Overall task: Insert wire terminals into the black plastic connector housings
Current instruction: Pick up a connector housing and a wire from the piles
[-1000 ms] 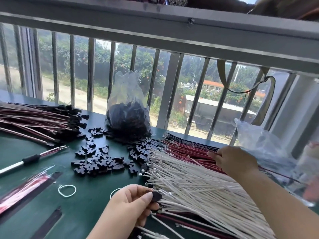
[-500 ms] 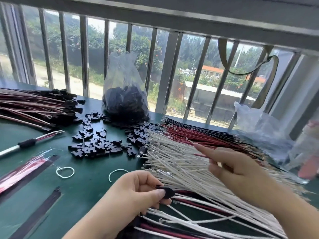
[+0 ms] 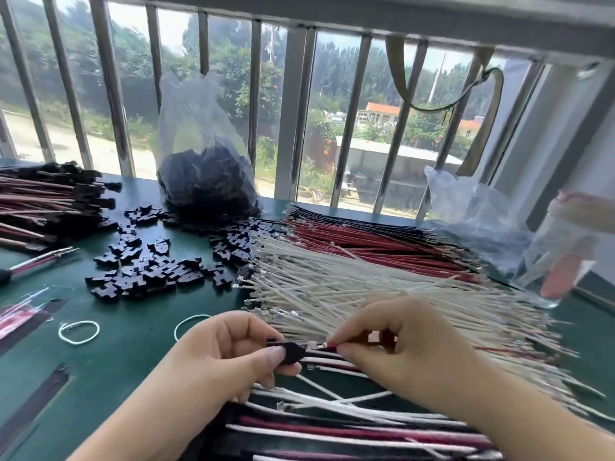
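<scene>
Left hand (image 3: 229, 357): a black housing (image 3: 293, 351) is pinched above the surface.
Right hand (image 3: 399, 347): a red wire (image 3: 352, 344) is pinched, its terminal (image 3: 314, 345) just beside the housing.
Risk: the terminal may be bent if it is misaligned.

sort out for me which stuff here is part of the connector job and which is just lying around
In use: left hand pinching black housing; right hand pinching red wire; white wires; loose housings.

Lying about: string loops; clear bag; strap.
</scene>
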`<state>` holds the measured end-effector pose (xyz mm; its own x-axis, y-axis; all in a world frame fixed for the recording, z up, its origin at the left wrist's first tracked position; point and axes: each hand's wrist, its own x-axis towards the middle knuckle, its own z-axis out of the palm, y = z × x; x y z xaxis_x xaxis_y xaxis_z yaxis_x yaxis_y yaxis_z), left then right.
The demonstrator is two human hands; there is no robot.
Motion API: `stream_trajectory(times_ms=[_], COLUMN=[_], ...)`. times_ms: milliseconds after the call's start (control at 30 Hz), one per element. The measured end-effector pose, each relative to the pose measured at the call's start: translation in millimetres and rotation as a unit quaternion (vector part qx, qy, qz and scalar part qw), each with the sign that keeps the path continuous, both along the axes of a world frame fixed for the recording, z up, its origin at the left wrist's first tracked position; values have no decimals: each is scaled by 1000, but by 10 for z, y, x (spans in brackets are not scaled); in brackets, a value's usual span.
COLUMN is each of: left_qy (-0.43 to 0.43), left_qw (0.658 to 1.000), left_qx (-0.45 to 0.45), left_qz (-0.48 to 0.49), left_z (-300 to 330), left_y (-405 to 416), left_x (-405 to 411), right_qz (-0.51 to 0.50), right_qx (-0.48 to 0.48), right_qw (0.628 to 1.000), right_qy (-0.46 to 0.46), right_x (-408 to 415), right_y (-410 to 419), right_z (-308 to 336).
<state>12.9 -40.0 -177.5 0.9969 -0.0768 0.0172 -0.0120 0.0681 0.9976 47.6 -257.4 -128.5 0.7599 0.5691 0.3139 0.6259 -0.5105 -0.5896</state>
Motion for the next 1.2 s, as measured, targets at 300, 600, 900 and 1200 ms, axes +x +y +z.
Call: stream_trajectory(times_ms=[300,600,900,1200], left_qy=[27,37,33,34], left_qw=[998,996,996,999], left_qx=[-44,-75,-80,-30], left_qz=[-29,-30,-27,-23], left_z=[41,61,57,32], left_y=[-19,-39,-31,-59], left_x=[-29,-48,-55,-46], right_qz=[5,12,20,17], right_qx=[13,8,32,-38], right_qw=[1000,999,999,989], right_qy=[-17,-34,-24,-145], right_x=[-44,-71,-67,-97], right_y=[17,31,15,64], right_z=[3,-16,-36,-141])
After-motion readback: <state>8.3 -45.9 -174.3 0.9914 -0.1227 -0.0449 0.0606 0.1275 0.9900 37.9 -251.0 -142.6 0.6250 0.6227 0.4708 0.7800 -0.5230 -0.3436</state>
